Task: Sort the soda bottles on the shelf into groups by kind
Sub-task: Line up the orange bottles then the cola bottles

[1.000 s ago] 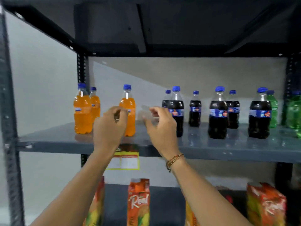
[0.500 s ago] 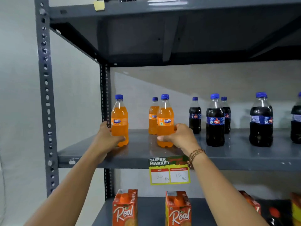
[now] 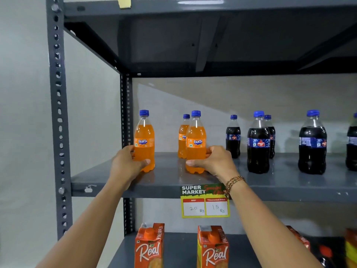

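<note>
Shelf point(image 3: 289, 182) of grey metal is carrying the soda bottles, and I am watching both hands working at its left part. The left hand point(image 3: 125, 165) is closing around the lower half of the left Fanta bottle point(image 3: 144, 140), which is standing upright near the shelf's left end. The right hand point(image 3: 214, 163) is wrapping the base of the front Fanta bottle point(image 3: 196, 142), thumb in front, and this bottle is also standing upright on the shelf. Just behind it a third orange bottle point(image 3: 182, 136) is standing, partly hidden. To the right the dark cola bottles point(image 3: 258, 144) are grouping together, with one smaller-looking cola bottle point(image 3: 233, 138) nearest to the right hand. A price tag point(image 3: 204, 202) is hanging on the front edge of the shelf, beside the right wrist with its bracelet point(image 3: 233, 181). Below, orange juice cartons point(image 3: 149, 246) are standing on the lower shelf.
</note>
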`<state>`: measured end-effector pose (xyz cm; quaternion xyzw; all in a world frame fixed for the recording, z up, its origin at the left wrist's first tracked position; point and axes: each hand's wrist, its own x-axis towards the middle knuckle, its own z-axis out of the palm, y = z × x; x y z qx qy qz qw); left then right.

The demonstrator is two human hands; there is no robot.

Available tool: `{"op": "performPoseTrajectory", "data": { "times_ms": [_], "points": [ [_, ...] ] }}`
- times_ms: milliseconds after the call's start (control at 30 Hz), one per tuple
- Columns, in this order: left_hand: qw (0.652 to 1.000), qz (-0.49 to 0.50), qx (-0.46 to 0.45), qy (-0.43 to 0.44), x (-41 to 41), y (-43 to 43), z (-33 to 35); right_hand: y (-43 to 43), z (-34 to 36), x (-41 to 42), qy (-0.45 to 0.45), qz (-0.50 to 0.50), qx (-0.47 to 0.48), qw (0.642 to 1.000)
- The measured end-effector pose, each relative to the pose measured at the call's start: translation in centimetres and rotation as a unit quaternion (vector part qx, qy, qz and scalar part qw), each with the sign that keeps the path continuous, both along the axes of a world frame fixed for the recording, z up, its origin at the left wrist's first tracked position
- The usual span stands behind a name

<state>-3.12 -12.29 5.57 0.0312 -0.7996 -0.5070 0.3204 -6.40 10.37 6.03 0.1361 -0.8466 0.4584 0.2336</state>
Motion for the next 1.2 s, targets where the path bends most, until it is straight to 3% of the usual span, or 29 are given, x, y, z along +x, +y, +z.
{"op": "performPoseTrajectory", "data": {
  "times_ms": [367, 600, 700, 800, 867, 933, 1000, 1067, 1200],
  "points": [
    [0.999, 0.04, -0.035, -0.004, 0.5, 0.6, 0.0, -0.1, 0.0, 0.5, 0.025, 0.023, 0.018, 0.999],
    [0.999, 0.026, -0.02, -0.004, 0.8, 1.1, 0.2, 0.4, -0.1, 0.9, 0.032, 0.013, -0.038, 0.999],
    [0.991, 0.088, -0.011, 0.104, 1.9, 2.7, 0.4, 0.7, -0.2, 2.0, 0.089, -0.012, -0.077, 0.993],
    [0.948, 0.164, -0.054, 0.268, 3.4, 6.5, 0.6, 2.7, -0.5, 3.3, 0.191, -0.015, -0.126, 0.973],
    [0.914, 0.118, -0.102, 0.375, 4.2, 11.0, 1.1, 6.1, -0.7, 4.1, 0.259, -0.037, -0.141, 0.955],
    [0.901, 0.039, -0.115, 0.416, 4.6, 14.1, 1.4, 8.2, -0.6, 4.4, 0.317, -0.067, -0.148, 0.935],
    [0.921, -0.06, -0.059, 0.382, 4.0, 17.9, 1.7, 11.5, -0.6, 4.7, 0.356, -0.123, -0.154, 0.913],
    [0.951, -0.141, -0.001, 0.276, 2.6, 22.2, 1.7, 15.9, -0.5, 4.5, 0.366, -0.194, -0.129, 0.901],
    [0.991, -0.105, -0.042, 0.076, -0.6, 27.1, 0.5, 22.8, 0.2, 3.2, 0.23, -0.25, -0.087, 0.936]
  ]
}}
